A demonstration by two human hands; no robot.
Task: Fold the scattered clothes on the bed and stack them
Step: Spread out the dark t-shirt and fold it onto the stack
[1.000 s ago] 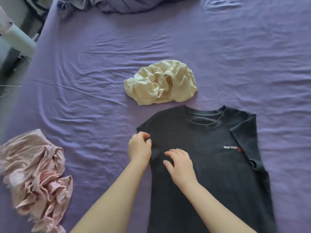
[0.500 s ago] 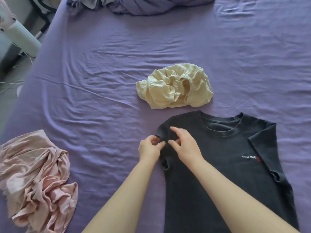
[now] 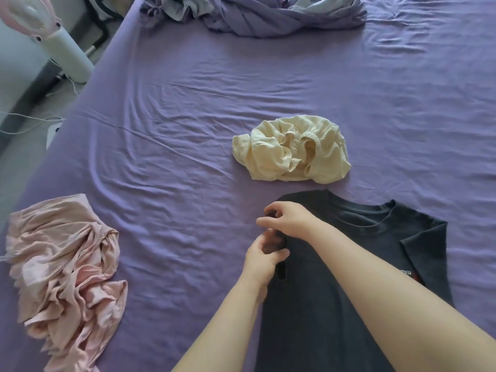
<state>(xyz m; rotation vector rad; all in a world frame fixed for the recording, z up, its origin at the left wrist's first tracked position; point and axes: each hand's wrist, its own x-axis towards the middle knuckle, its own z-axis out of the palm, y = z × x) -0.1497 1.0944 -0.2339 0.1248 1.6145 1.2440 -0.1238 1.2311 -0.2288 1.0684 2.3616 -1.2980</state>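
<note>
A: Down at the lower right of the frame, the dark T-shirt (image 3: 335,304) lies flat on the purple bed (image 3: 188,130), one sleeve folded in over the chest.

B: And both hands are at its other sleeve: the left hand (image 3: 261,260) pinches the sleeve's edge, fingers curled round the cloth; just above it, the right hand (image 3: 288,220) pinches the shoulder fabric.

A: Lower left, a crumpled pink garment (image 3: 64,272), well apart from the shirt.

B: Just beyond the collar sits a bunched cream garment (image 3: 291,154).

A: Top of the frame, a rumpled purple blanket (image 3: 268,14). Upper left, off the bed, a white appliance (image 3: 53,41).
</note>
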